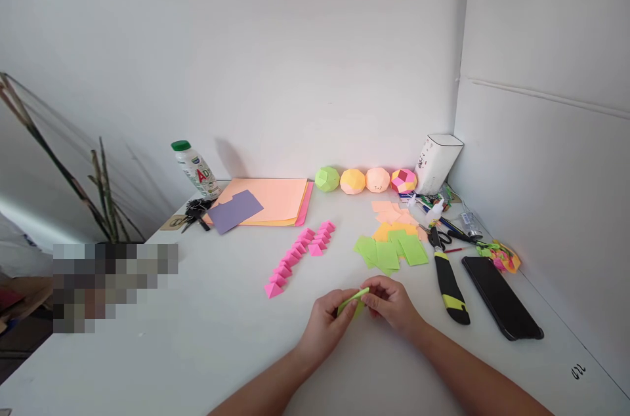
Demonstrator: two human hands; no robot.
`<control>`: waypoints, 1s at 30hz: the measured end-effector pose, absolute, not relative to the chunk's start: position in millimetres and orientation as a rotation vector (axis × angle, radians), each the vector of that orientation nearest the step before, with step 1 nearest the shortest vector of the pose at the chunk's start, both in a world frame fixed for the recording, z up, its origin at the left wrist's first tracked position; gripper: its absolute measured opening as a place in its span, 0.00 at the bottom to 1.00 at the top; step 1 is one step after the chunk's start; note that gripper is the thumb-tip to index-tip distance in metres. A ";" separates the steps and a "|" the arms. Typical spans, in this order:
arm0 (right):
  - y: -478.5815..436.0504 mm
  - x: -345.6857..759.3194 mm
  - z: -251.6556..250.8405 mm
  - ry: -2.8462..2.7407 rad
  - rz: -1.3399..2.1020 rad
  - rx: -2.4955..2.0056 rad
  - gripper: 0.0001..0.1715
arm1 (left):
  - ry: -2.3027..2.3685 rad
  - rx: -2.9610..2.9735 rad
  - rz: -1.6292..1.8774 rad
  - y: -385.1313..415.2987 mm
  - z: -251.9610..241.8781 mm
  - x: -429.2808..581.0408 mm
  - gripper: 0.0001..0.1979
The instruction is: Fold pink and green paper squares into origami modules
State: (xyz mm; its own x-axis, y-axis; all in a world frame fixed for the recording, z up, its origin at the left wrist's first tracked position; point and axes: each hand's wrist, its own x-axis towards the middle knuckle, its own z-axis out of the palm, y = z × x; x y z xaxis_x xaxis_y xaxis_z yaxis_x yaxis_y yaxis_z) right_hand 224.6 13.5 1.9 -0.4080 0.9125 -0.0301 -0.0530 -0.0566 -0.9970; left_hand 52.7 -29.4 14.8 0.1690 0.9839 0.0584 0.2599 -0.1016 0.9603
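Between my hands is a small piece of green paper [355, 300], folded along its upper edge. My left hand [327, 323] grips it from the left, thumb in front and fingers behind. From the right, my right hand [394, 304] pinches its upper right corner. Just beyond my hands lie loose green paper pieces [388, 252], with orange pieces [390, 230] and peach pieces [391, 210] behind them. Folded pink paper units [290, 260] stand in two slanting rows, to the left and farther off than my hands.
A cutter [449, 288], scissors [438, 239] and black phone [502, 298] lie at the right. Four paper balls [353, 182] line the wall beside a white container [438, 163]. Large paper sheets [270, 199], a purple sheet [236, 211] and a bottle [199, 170] are at the back left.
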 end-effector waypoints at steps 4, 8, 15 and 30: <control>14.0 225.1 0.5 -1.436 1.581 -0.982 0.12 | 1.249 1.568 1.009 -29.1 15.5 52.6 0.16; 14.6 225.9 0.1 -1.430 1.579 -1.003 0.12 | 1.245 1.597 1.005 -29.5 18.3 52.9 0.15; 16.2 225.8 1.5 -1.420 1.607 -0.985 0.11 | 1.239 1.594 0.993 -29.3 19.5 53.8 0.16; 18.3 227.3 2.4 -1.367 1.670 -0.987 0.12 | 1.202 1.641 1.006 -30.5 17.6 52.3 0.15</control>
State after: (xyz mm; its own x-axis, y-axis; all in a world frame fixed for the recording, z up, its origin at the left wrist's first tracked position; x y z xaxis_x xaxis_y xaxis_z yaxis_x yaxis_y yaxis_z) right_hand 227.3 18.3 2.4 -0.4215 0.9010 -0.1028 -0.0771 -0.1486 -0.9859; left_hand 52.3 -30.5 17.6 0.2162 0.9688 0.1213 0.2898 -0.1823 0.9396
